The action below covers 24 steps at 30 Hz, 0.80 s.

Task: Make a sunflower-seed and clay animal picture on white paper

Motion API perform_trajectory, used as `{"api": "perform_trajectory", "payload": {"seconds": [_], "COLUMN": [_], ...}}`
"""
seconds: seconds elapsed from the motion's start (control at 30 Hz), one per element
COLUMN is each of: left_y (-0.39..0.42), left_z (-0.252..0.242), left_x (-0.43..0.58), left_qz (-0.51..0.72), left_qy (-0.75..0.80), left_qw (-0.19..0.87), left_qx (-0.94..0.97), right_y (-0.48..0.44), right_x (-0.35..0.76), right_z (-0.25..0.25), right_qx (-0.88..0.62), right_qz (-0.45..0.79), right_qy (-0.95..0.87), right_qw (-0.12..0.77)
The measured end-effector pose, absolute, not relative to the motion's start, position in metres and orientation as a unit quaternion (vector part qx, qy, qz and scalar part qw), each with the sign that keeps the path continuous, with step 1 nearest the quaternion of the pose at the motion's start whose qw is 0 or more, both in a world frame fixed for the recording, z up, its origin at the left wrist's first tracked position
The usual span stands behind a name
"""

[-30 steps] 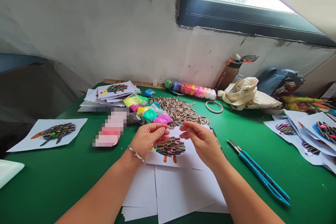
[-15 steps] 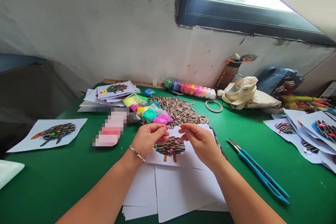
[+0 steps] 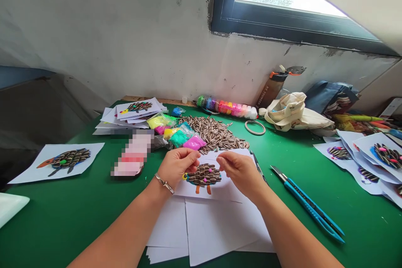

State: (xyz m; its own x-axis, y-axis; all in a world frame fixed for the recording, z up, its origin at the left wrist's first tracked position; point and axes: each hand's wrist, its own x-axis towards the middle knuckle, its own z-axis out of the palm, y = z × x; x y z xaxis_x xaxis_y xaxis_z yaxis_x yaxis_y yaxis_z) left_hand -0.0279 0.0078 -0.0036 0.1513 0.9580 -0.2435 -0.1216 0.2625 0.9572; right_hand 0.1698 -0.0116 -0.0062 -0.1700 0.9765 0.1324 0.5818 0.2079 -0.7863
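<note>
My left hand (image 3: pixel 179 166) hovers over the left edge of a white sheet, its thumb and fingers pinched together. Opposite it, my right hand (image 3: pixel 240 172) is also closed in a pinch over the sheet's right side. Anything between the fingertips of either hand is too small to make out. Below and between the hands lies a sunflower-seed picture (image 3: pixel 204 175) of an animal, with a yellow head, orange legs and pink clay dots. It rests on several sheets of white paper (image 3: pixel 220 226). A heap of sunflower seeds (image 3: pixel 213 130) lies behind the hands.
Bags of coloured clay (image 3: pixel 180 136) lie left of the seeds. A blue utility knife (image 3: pixel 307 203) lies at right, blade out, and a tape ring (image 3: pixel 255 127) behind it. Finished seed pictures (image 3: pixel 135 109) are stacked at back left; more (image 3: pixel 361 163) lie at right. A bottle (image 3: pixel 272 88) stands by the wall.
The fingers of my right hand have closed more tightly together. My left hand has barely moved. The view has shifted very slightly.
</note>
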Motion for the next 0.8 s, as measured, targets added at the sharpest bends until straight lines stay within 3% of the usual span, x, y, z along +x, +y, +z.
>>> {"api": "perform_trajectory", "payload": {"seconds": [0.27, 0.47, 0.8], "left_y": [0.0091, 0.0086, 0.0081], "left_z": [-0.0058, -0.0049, -0.0029], "left_x": [-0.0295, -0.0285, -0.0284], "left_qz": [0.429, 0.436, 0.439], "left_qy": [0.488, 0.496, 0.497], "left_qw": [0.619, 0.619, 0.618], "left_qx": [0.441, 0.425, 0.422], "right_y": [-0.0114, -0.0129, -0.0159], "right_x": [0.1743, 0.175, 0.1667], "right_z": [-0.0076, -0.0024, -0.0054], "right_qx": [-0.562, -0.557, -0.547], "right_qz": [0.28, 0.22, 0.225], "right_qy": [-0.714, -0.775, -0.792], "right_qw": [0.309, 0.201, 0.152]}}
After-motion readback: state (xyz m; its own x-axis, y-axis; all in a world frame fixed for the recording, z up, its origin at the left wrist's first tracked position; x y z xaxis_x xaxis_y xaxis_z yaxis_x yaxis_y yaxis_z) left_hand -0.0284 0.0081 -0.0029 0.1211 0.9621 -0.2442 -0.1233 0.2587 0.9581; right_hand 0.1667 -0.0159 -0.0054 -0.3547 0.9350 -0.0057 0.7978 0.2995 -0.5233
